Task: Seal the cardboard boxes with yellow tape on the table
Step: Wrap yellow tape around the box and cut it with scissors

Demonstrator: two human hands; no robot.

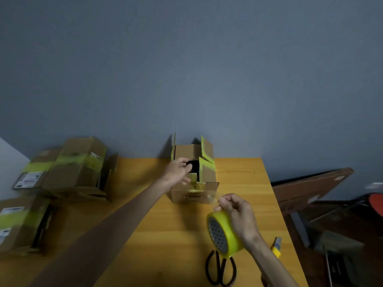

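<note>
— What is lying nearest on the wooden bench [165,235]?

— Black-handled scissors [220,270] are lying at the near edge, with a yellow utility knife [276,247] just right of them.

— And the tape?

— The yellow roll of tape [228,235] is hanging just above the scissors, its hollow core facing down-left toward the camera. The right hand [238,214] is grasping it, fingertips pinching a clear strip that is running to the front of the box.

— Which box?

— The brown cardboard box [192,195] is sitting beyond the roll at the far edge, printed front toward us, tape-edged flaps standing up. The left hand [178,172] is reaching into its open top, fingers curling. I cannot tell whether it is gripping a flap.

— Anything else?

— Taped cardboard boxes [72,168] are lying stacked at the far left.
</note>
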